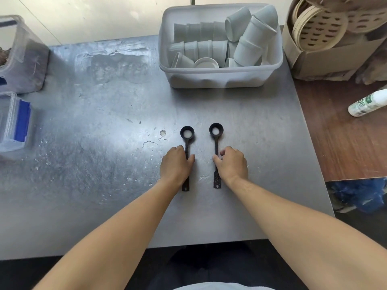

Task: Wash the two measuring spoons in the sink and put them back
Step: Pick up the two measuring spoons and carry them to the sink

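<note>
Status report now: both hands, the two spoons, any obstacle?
Left hand grips left spoon handle. Right hand pinches right spoon handle. Both spoons flat on metal table, parallel. Nothing blocking; no sink visible.

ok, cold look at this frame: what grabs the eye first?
Two black measuring spoons lie side by side, bowls pointing away, near the middle of the metal table: the left spoon and the right spoon. The left hand and the right hand each rest on a handle, fingers curled at it. Behind them stands a translucent tub crammed with white cups.
</note>
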The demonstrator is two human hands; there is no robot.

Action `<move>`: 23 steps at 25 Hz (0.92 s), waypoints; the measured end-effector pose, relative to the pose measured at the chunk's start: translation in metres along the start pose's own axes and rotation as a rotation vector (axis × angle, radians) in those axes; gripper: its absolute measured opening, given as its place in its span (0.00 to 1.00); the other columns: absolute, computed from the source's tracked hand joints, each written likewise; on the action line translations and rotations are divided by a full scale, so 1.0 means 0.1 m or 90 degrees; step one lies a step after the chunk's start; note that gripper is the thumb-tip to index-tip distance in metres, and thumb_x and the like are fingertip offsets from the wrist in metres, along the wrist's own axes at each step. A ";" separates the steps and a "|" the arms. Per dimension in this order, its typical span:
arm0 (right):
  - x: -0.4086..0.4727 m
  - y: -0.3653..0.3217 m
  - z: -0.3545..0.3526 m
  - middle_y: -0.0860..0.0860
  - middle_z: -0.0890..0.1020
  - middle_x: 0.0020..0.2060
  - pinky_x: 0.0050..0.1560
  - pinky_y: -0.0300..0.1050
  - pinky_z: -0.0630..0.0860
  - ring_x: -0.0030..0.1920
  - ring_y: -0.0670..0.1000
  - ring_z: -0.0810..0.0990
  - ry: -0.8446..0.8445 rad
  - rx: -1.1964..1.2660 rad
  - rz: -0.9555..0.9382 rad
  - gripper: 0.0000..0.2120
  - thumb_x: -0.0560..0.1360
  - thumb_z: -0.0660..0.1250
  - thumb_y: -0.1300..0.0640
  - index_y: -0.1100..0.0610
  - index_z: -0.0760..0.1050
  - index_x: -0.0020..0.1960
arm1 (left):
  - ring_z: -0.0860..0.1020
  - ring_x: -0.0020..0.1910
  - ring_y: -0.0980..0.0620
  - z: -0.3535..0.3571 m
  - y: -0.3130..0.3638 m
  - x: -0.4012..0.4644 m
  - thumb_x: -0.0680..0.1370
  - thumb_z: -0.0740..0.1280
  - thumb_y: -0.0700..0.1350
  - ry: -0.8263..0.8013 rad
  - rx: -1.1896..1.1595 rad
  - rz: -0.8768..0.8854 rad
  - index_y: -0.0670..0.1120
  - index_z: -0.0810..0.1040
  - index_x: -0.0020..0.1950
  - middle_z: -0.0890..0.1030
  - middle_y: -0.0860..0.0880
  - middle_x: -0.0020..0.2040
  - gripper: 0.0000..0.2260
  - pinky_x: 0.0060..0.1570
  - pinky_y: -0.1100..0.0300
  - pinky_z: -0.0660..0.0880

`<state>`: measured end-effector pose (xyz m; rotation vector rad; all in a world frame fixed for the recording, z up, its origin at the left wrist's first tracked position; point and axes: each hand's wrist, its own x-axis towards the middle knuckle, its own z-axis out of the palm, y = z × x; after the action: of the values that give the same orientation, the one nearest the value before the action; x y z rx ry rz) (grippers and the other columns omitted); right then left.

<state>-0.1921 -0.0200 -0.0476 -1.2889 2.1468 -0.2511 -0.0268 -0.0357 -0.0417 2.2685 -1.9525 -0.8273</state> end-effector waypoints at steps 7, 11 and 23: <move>0.05 -0.09 -0.02 0.52 0.82 0.36 0.37 0.45 0.78 0.38 0.56 0.80 -0.018 0.024 0.056 0.06 0.72 0.69 0.55 0.56 0.80 0.40 | 0.76 0.42 0.42 0.06 -0.03 0.06 0.78 0.64 0.48 0.003 -0.016 0.005 0.41 0.74 0.43 0.79 0.44 0.42 0.11 0.39 0.51 0.69; 0.05 -0.13 0.00 0.51 0.79 0.29 0.29 0.41 0.68 0.31 0.54 0.76 -0.007 0.025 0.092 0.09 0.70 0.69 0.55 0.59 0.78 0.34 | 0.77 0.41 0.41 0.07 -0.01 0.04 0.78 0.65 0.50 0.014 -0.039 -0.025 0.41 0.76 0.42 0.79 0.45 0.41 0.12 0.40 0.50 0.75; -0.03 -0.16 0.00 0.53 0.82 0.36 0.34 0.45 0.75 0.38 0.57 0.80 -0.003 -0.021 0.062 0.09 0.73 0.70 0.54 0.58 0.79 0.38 | 0.70 0.35 0.41 0.06 -0.01 -0.01 0.77 0.64 0.43 0.010 -0.005 -0.013 0.45 0.65 0.32 0.70 0.47 0.33 0.15 0.35 0.54 0.64</move>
<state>-0.1792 -0.0252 -0.0394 -1.1975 2.2113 -0.1727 -0.0284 -0.0329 -0.0463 2.2869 -1.9198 -0.8155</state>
